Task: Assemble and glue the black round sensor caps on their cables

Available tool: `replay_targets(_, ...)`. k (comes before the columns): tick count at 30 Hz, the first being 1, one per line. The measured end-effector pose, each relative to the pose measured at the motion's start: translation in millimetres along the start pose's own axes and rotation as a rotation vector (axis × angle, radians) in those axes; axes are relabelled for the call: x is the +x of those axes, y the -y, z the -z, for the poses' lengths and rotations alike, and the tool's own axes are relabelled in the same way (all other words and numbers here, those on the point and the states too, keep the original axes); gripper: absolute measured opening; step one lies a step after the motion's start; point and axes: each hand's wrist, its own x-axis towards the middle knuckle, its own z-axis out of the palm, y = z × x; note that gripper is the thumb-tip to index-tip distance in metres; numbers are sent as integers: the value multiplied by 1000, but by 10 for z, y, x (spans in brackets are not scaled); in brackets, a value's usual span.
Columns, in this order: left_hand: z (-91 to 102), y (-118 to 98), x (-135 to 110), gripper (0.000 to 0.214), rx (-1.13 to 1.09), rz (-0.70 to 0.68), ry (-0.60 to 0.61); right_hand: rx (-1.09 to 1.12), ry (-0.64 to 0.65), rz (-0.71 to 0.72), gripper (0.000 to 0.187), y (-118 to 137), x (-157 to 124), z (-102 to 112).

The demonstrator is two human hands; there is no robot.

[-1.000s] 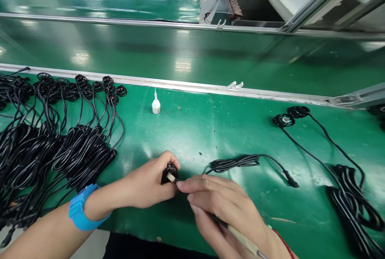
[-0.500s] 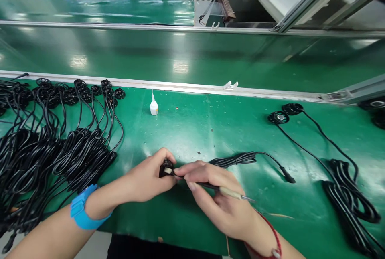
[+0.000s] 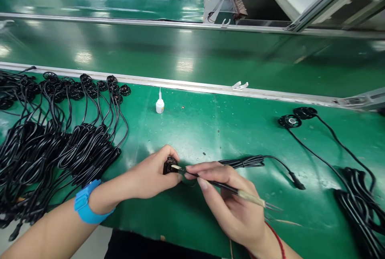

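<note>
My left hand [image 3: 153, 175] pinches a small round black part [image 3: 170, 164] between thumb and fingers, its open inner side turned to the right. My right hand [image 3: 231, 199] holds a slim pen-like tool [image 3: 222, 186] with a dark shaft, a cream section and thin metal prongs at the rear. The tool's pale front tip meets or nearly meets the black part; contact is hard to tell. Just beyond the right hand lies a bundled black cable [image 3: 245, 162] with a plug [image 3: 297, 181] at one end. Whether this cable runs to the held part is hidden.
Many bundled black cables [image 3: 87, 150] with round black ends [image 3: 112, 82] crowd the left side. A white nozzle bottle [image 3: 160, 106] stands at mid-table. On the right lie two round black parts [image 3: 291, 121] with coiled cables [image 3: 355, 207]. A white rail [image 3: 192, 86] crosses behind.
My right hand has drawn slightly right and down, and more of the tool shows. The black part in my left hand faces the camera more. The whole view has shifted slightly.
</note>
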Motion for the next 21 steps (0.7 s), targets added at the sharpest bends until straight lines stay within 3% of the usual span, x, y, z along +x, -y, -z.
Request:
replay_targets(7,-11,-10,5,18,64,8,-37,-55,24,38,29,-9,-26,-49)
replay_targets(17,-52,-77,-32,18,298,36,14,-279,316,161,22,129,-27,-16)
replay_targets(21,-57,-69,-29,19,344,-15,14,-315,344,176,24,144,-18,-17)
